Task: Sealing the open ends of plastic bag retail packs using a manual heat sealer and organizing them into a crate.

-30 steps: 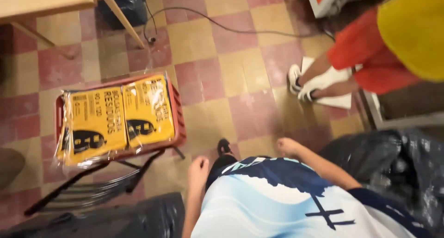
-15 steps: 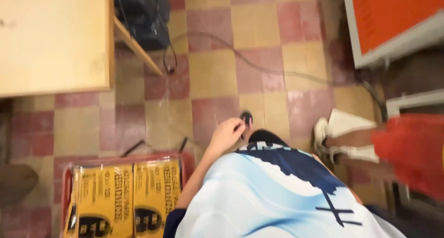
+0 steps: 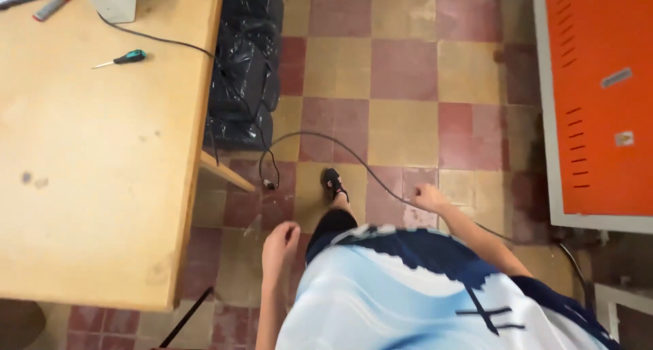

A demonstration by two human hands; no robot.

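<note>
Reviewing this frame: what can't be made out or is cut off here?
- Right hand: blurred in the head view, so its fingers cannot be read.
- Left hand: nothing visibly held; palm turned away.
- Grey box on the wooden table: cut by the top edge.
- Black cable: its far end passes behind the orange cabinet.
- One foot hidden by the shirt.

Workshop: worn wooden workbench point(image 3: 102, 187), screwdriver point(image 3: 122, 57), orange metal cabinet point(image 3: 602, 98).
</note>
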